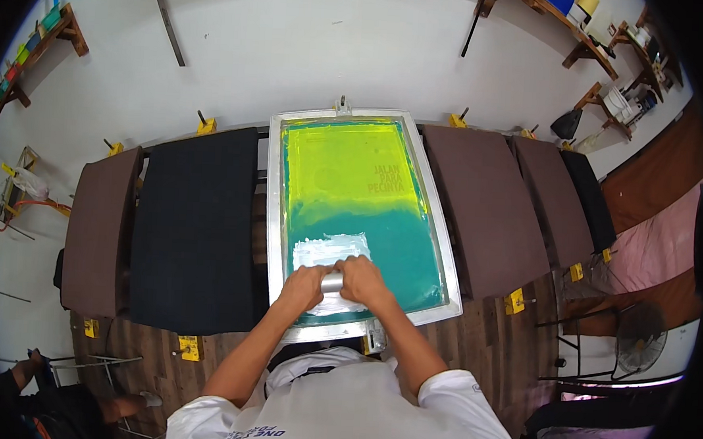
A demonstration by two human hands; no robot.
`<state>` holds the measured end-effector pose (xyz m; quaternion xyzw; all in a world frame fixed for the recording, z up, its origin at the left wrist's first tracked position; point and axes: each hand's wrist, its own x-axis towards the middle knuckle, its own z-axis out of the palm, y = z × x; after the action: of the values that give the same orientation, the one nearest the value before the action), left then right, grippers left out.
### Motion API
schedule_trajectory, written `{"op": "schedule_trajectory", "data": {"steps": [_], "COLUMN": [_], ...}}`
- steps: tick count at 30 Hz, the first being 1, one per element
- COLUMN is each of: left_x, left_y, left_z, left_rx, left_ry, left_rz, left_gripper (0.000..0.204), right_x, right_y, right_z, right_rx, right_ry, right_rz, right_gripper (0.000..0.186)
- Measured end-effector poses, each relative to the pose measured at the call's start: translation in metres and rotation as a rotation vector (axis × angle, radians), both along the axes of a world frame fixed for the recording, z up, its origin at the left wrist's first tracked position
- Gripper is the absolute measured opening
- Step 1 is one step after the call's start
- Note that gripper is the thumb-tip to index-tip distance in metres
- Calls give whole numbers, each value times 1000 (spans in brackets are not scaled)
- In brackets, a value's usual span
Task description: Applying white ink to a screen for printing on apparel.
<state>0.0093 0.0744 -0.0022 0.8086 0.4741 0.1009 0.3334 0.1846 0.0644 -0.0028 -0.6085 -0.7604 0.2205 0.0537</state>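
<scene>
White shirt (373, 411) nearest, bare forearms reaching up from it to the squeegee (332, 281), a silver bar low inside the framed screen (274, 215), left of its middle. Fingers of the left hand (304, 287) clenched round one side of the bar, those of the right hand (359, 279) round the other, with only a short stretch of metal visible between. By its look, stiff and fairly light, likely slippery wherever smeared. Best held by the dry upper bar, hands spread toward the ends for even pressure. Blade mostly hidden; cannot tell how soft. White ink (326, 248) just beyond, probably thick and sticky. Around it, taut mesh (393, 253), teal nearer, yellow-green farther, likely springy and easily damaged by a sharp corner; metal rim better for lifting. At the far edge, a clamp (342, 106). Alongside, dark pads (200, 227) left and brown pads (487, 211) right. Farthest, white wall (297, 42) and wooden shelves (563, 21) high at both sides.
</scene>
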Motion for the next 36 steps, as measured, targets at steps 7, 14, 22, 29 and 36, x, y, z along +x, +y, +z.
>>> {"op": "schedule_trajectory", "data": {"steps": [7,14,22,29,36], "left_x": [-2,-3,-1,-11,-3], "left_y": [-58,-17,-38,-88,3], "left_z": [12,6,-24,1,-3], "left_rx": [-71,-195,238,69,-7], "left_ry": [-67,40,-191,-137,-79], "left_rz": [25,-102,70,-6,78], "left_gripper": [54,36,52,50,39], "right_x": [-6,10,-1,-2,2], "right_y": [-66,-18,-38,-93,10], "right_z": [17,23,-12,8,21], "right_rx": [-13,-220,139,19,-21], "right_ry": [31,-62,35,50,-71], "right_rz": [-36,127,15,40,64], "right_gripper": [37,28,44,49,24]}}
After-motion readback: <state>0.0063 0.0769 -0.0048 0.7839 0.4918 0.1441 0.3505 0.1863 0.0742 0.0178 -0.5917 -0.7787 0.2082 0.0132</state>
